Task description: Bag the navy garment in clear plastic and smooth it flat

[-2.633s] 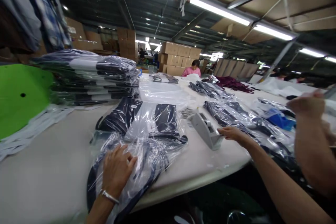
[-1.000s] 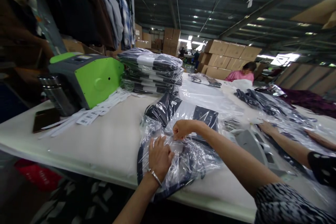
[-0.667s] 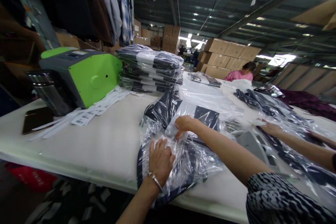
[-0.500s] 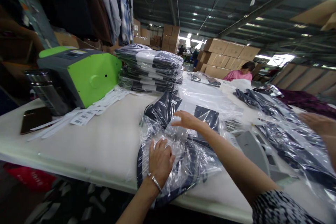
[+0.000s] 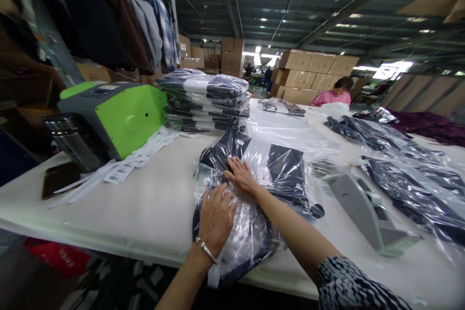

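Note:
A folded dark garment (image 5: 286, 164) in a clear plastic bag (image 5: 250, 237) lies at the table's front edge, a small white tag showing near its top. My left hand (image 5: 217, 215), with a silver bangle at the wrist, rests on the lower left of the bag, fingers stretched out. Just above it my right hand (image 5: 241, 177) lies flat on the bag's middle, fingers spread. Neither hand grips the plastic visibly. The bag is wrinkled and shiny under both palms, and its lower part hangs near the edge.
Left stand a green-and-grey machine (image 5: 134, 116), a steel flask (image 5: 74, 143), a dark phone (image 5: 60, 179) and label strips (image 5: 121, 170). Behind is a stack of bagged garments (image 5: 207, 101). A grey dispenser (image 5: 366, 213) and more bagged garments (image 5: 414, 193) lie right. A person (image 5: 334, 94) sits beyond.
My right hand has come down from above the garment onto the bag, toward my left hand. The plastic now covers the garment's upper part more flatly. Another hand at the right edge has left view.

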Motion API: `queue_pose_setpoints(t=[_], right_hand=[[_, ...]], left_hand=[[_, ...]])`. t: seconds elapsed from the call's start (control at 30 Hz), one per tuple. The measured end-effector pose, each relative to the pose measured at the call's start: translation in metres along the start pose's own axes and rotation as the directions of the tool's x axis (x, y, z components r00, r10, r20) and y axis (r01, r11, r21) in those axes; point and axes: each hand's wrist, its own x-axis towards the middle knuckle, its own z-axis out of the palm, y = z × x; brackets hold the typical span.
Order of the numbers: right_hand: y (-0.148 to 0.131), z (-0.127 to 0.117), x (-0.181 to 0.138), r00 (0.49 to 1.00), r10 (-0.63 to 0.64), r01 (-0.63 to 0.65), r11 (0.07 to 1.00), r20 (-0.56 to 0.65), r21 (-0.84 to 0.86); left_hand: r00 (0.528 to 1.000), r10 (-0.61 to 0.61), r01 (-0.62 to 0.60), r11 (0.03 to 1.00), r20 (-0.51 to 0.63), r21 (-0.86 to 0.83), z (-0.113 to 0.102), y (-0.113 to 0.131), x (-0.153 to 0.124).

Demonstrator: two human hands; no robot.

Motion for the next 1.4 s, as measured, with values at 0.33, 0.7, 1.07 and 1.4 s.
queue_pose_setpoints(t=[0.33, 0.7, 1.07, 1.4], right_hand=[[0.006, 0.0, -0.009, 0.993, -0.01, -0.014, 0.981, -0.121, -0.194], [0.006, -0.006, -0.008, 0.995, 0.071, -0.072, 0.997, -0.062, -0.002], [0.07, -0.103, -0.101, 0.945, 0.211, -0.252, 0.957, -0.251, -0.145], [0.114, -0.047, -0.156, 0.843, 0.494, -0.524, 0.843, -0.212, -0.119]], left_hand=[[0.963, -0.006, -0.032, 0.99, 0.27, 0.134, 0.017, -0.078, 0.079], [0.924, -0.051, 0.034, 0.998, 0.38, 0.05, 0.027, -0.092, 0.083], [0.994, -0.022, 0.004, 0.987, 0.107, 0.162, -0.004, -0.073, 0.105], [0.941, -0.086, 0.034, 0.987, 0.328, 0.16, 0.046, -0.087, 0.135]])
